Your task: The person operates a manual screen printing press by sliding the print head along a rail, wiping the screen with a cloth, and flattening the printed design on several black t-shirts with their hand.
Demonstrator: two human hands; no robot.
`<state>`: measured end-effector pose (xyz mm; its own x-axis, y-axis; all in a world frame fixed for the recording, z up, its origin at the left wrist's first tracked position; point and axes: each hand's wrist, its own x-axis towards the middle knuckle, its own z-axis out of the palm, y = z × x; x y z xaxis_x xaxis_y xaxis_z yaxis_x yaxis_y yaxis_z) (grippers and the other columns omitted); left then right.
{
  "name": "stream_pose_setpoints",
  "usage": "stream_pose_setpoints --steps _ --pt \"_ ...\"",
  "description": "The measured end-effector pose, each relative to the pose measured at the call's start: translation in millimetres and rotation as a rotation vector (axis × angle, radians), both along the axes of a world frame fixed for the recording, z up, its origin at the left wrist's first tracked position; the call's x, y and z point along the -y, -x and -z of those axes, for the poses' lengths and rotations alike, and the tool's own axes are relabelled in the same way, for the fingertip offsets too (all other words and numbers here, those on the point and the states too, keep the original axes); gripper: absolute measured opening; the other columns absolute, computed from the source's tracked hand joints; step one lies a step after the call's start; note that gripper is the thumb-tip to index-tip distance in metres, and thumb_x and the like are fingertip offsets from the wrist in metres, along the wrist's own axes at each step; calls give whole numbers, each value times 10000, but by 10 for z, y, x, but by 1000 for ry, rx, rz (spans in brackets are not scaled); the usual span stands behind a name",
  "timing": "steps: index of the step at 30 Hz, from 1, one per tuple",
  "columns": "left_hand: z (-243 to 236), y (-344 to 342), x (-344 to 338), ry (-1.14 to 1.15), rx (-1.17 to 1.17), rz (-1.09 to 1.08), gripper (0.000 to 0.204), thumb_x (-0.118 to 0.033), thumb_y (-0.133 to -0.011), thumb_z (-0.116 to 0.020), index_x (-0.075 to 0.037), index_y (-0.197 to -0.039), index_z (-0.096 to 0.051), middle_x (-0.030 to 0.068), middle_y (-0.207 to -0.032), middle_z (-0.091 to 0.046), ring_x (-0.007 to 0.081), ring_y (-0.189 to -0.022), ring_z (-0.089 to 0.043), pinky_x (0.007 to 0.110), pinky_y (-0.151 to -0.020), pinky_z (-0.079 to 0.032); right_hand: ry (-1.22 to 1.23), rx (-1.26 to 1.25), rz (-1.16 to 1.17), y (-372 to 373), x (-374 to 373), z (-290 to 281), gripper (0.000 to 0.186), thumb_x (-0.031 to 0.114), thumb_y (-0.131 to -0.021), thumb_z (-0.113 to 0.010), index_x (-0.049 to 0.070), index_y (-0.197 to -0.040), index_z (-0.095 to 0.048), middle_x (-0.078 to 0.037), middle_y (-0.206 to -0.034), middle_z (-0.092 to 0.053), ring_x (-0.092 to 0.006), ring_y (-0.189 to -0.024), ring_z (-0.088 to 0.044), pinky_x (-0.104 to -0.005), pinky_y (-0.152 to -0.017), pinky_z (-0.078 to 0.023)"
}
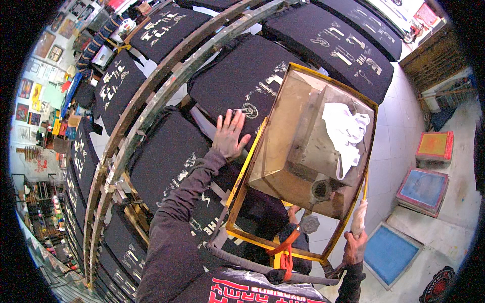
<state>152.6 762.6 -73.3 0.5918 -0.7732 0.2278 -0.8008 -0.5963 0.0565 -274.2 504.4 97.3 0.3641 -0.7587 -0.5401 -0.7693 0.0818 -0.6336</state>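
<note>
I am holding the left grip (pixel 230 137) spread over black fabric (pixel 233 76); the right grip (pixel 354 246) is clasping a pale object (pixel 359 220).

My left sleeve (pixel 174 224) is charcoal; the fabric (pixel 232 70) beyond it, black with white print; the frame (pixel 247 157), yellow; the cloth (pixel 346 129), white; the near right panel (pixel 391 255), blue.

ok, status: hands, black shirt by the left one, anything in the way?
Left hand open at printed black shirt, contact unclear. Right hand closed on pale handle. Yellow-framed metal housing, white cloth on top, hides part of shirt.
</note>
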Motion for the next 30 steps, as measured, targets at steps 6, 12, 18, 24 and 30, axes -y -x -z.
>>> stream_pose_setpoints --steps 6,12,18,24,30 --pt "-69 33 -68 -7 -1 -37 664 -474 -920 -454 -87 -1445 -332 107 -1509 -289 385 -1397 -208 577 -1105 -182 77 -2 -57 201 87 218 357 182 -728 -633 -9 -1023 -571 -33 -722 -544 -143 -586 -493 -328 -524 -403" --pt "-143 85 -54 31 -18 -47 659 -479 -928 -438 -92 -1450 -326 84 -1496 -322 398 -1395 -209 588 -1104 -168 109 24 -44 192 71 226 278 143 -732 -622 3 -965 -564 -18 -733 -540 -127 -605 -479 -305 -553 -403" --pt "-98 -70 106 61 36 -77 619 -453 -942 -421 -108 -1448 -330 89 -1479 -346 397 -1398 -204 596 -1098 -183 68 22 -41 145 56 178 230 100 -745 -609 12 -953 -566 3 -743 -531 -109 -631 -470 -277 -582 -404" --pt "-34 -470 328 110 8 34 573 -389 -949 -422 -122 -1448 -331 80 -1475 -362 394 -1401 -198 578 -1099 -214 100 20 -58 180 69 201 174 72 -759 -612 21 -917 -557 13 -761 -526 -104 -670 -471 -266 -617 -408" --pt "-1 -794 499 89 -27 121 553 -354 -948 -419 -128 -1444 -335 59 -1488 -350 387 -1409 -187 560 -1109 -221 94 -63 -55 208 90 189 343 220 -733 -678 -10 -957 -557 -49 -724 -550 -160 -594 -497 -340 -538 -418"
